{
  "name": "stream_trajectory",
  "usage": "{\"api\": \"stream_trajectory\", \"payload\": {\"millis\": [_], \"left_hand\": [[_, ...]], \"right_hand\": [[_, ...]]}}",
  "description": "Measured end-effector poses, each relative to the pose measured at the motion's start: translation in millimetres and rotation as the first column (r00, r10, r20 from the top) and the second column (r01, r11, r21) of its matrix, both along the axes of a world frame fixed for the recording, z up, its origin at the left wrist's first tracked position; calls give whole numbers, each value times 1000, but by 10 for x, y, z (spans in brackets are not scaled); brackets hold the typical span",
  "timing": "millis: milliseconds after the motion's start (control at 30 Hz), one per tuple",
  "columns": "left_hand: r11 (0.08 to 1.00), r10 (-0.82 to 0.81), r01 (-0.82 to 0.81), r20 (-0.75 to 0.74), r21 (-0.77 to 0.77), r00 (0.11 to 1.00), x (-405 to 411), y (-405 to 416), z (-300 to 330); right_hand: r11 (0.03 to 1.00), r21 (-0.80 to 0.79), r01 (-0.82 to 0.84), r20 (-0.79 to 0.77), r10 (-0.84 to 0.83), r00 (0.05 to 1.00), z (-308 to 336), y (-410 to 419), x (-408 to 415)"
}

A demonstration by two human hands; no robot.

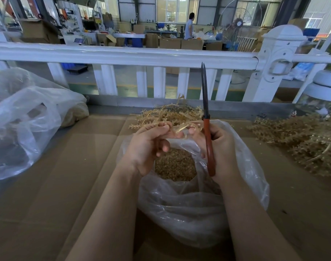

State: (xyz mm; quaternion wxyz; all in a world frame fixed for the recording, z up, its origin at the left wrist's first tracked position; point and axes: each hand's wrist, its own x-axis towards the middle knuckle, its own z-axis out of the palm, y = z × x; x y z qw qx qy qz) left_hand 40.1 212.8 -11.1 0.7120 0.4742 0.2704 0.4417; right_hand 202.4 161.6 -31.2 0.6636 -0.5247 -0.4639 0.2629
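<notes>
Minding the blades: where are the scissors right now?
Just right of centre in the head view: the right hand grips the scissors upright, blades up before the white railing, over the open plastic bag, beside the left hand pinching a sprig.

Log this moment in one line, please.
left hand: holds golden sprig | right hand: grips scissors, blades up | bag: open below

Bare cardboard (63, 185) lay open lower left and lower right. A bag (198, 213) filled the centre, a big bag (19, 129) the left, sprigs (302, 147) the right, a railing (123, 53) the top.
</notes>
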Motion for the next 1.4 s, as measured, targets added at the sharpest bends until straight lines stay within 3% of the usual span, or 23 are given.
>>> {"api": "stream_trajectory", "payload": {"millis": [200, 300, 367, 533, 767, 900, 1000, 1400], "left_hand": [[995, -76, 78, -25, 58, 997, 7, -22, -18], [984, -119, 120, -18, 130, 993, -5, -22, -11], [976, -147, 139, 34, 169, 989, -11, -27, -2], [976, -162, 130, 188, 173, 969, -32, -13, 6], [986, 2, -11, 53, 164, 999, 38, -23, -8], [963, 197, -194, 1, 187, 980, 46, -27, 20], [937, 299, -286, -32, 201, 954, 44, -34, 32], [948, 251, -229, -76, 223, 965, 64, -5, -12]], "right_hand": [[997, 47, -52, 14, 52, 999, 56, -42, -39], [993, 82, -87, -57, 92, 994, 65, -47, -37], [988, 84, -127, -134, 138, 981, 42, -36, -7], [980, 64, -187, -140, 194, 971, 41, -35, 17], [961, -20, -275, -327, 254, 910, 35, -17, 31], [946, 7, -324, -361, 305, 881, 30, -37, 77], [963, -9, -271, -273, 258, 927, 33, -52, 107], [972, -54, -228, -213, 211, 954, 60, -68, 50]]}}
